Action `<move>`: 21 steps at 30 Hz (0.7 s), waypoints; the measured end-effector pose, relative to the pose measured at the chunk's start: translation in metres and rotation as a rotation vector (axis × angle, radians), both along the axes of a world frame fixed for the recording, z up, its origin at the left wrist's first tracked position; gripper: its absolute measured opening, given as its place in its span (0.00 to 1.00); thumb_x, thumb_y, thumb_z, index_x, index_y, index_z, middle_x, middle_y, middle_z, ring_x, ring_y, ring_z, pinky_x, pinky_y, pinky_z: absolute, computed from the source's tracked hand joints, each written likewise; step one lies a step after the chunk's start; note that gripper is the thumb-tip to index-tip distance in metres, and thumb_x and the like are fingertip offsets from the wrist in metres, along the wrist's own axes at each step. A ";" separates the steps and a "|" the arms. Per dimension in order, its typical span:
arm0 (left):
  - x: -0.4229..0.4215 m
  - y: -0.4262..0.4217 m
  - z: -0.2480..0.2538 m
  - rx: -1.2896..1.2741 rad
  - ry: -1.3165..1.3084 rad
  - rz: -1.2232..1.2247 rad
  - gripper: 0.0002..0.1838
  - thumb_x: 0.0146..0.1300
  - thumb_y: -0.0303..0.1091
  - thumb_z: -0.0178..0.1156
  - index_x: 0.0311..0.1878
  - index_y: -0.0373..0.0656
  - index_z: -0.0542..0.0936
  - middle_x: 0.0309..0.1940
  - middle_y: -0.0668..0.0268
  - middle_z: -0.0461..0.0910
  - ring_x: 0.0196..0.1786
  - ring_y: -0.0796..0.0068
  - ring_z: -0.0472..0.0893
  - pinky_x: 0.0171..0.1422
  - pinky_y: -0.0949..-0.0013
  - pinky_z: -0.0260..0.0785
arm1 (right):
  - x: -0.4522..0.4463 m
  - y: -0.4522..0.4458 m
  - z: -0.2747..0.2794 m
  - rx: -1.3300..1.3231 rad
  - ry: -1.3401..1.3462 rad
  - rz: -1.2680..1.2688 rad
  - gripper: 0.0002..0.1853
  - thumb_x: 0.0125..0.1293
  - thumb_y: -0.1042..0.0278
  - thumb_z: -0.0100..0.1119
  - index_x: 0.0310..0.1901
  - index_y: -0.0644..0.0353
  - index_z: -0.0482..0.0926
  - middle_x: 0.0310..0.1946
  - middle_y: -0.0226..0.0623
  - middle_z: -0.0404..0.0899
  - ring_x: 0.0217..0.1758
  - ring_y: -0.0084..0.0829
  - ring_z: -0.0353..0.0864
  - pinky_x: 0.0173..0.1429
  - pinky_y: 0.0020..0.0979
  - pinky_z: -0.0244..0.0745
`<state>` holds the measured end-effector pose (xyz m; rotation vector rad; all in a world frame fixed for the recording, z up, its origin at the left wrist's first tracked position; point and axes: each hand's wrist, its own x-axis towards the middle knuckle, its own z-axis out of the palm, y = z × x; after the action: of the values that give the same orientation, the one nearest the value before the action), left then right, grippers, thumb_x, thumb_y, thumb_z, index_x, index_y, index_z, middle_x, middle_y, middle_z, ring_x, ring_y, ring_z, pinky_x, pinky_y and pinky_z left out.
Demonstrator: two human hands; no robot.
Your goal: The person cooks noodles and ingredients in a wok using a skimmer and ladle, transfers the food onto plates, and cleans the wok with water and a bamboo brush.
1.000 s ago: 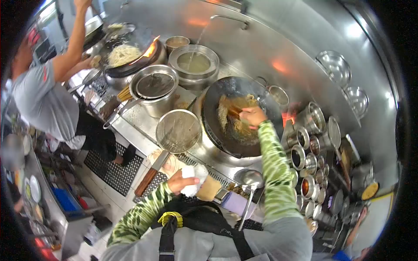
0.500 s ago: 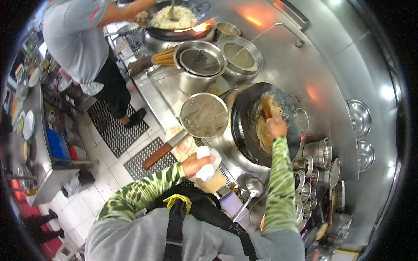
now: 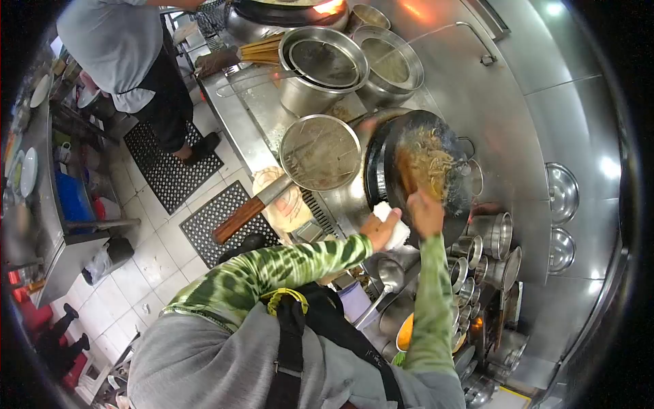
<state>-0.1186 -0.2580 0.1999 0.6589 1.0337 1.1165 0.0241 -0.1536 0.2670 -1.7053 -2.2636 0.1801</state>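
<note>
A folded white cloth (image 3: pixel 398 234) is in my left hand (image 3: pixel 379 229), fingers closed on it, close to the near-left edge of the dark wok (image 3: pixel 383 178). Whether the cloth touches the wok I cannot tell. My right hand (image 3: pixel 425 213) grips a brown bamboo wok brush (image 3: pixel 407 170) and reaches into the wok; its lower end is blurred. Yellowish-brown strands or streaks (image 3: pixel 436 160) cover part of the wok's bottom. Left of the wok, a round mesh strainer (image 3: pixel 320 151) with a wooden handle (image 3: pixel 238 219) rests on the steel counter.
Two steel pots (image 3: pixel 310 99) (image 3: pixel 412 78) stand behind the strainer. A ladle (image 3: pixel 390 273) lies in front of the wok. Several steel containers (image 3: pixel 490 232) line the right side. Another person (image 3: pixel 119 54) stands at the left beside a second burner (image 3: pixel 272 24) with flame.
My left hand has moved right with the cloth, from beside the strainer handle to the wok's edge. My right hand has shifted slightly within the wok. The view has tilted lower.
</note>
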 end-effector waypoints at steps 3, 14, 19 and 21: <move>0.015 0.000 0.006 -0.029 0.320 0.136 0.41 0.56 0.65 0.63 0.43 0.23 0.78 0.41 0.36 0.80 0.49 0.47 0.81 0.60 0.57 0.70 | 0.041 -0.056 0.042 -0.062 -0.086 0.272 0.26 0.59 0.50 0.66 0.54 0.59 0.83 0.44 0.55 0.84 0.52 0.49 0.84 0.57 0.40 0.77; -0.040 0.048 0.027 0.037 0.541 0.171 0.32 0.52 0.47 0.63 0.42 0.18 0.75 0.39 0.34 0.80 0.46 0.41 0.83 0.53 0.55 0.75 | -0.007 -0.003 0.003 -0.051 -0.064 0.005 0.26 0.63 0.54 0.62 0.59 0.61 0.79 0.38 0.54 0.85 0.43 0.53 0.85 0.49 0.41 0.79; -0.062 0.059 0.032 0.093 0.614 0.176 0.30 0.51 0.48 0.62 0.34 0.20 0.80 0.29 0.35 0.81 0.39 0.43 0.85 0.51 0.56 0.76 | 0.055 -0.062 0.043 0.006 -0.289 0.338 0.24 0.64 0.49 0.58 0.52 0.61 0.81 0.41 0.54 0.84 0.44 0.56 0.84 0.53 0.45 0.78; -0.056 0.065 0.025 0.061 0.650 0.170 0.31 0.52 0.48 0.62 0.34 0.18 0.80 0.30 0.34 0.81 0.40 0.45 0.85 0.51 0.57 0.77 | 0.129 0.021 0.032 -0.189 -0.753 0.134 0.24 0.64 0.48 0.59 0.50 0.62 0.82 0.39 0.52 0.85 0.42 0.54 0.84 0.50 0.48 0.79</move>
<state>-0.1746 -0.1930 0.2248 1.0344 1.6356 1.1055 0.1531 -0.1323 0.2986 -1.9438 -2.9723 -0.2833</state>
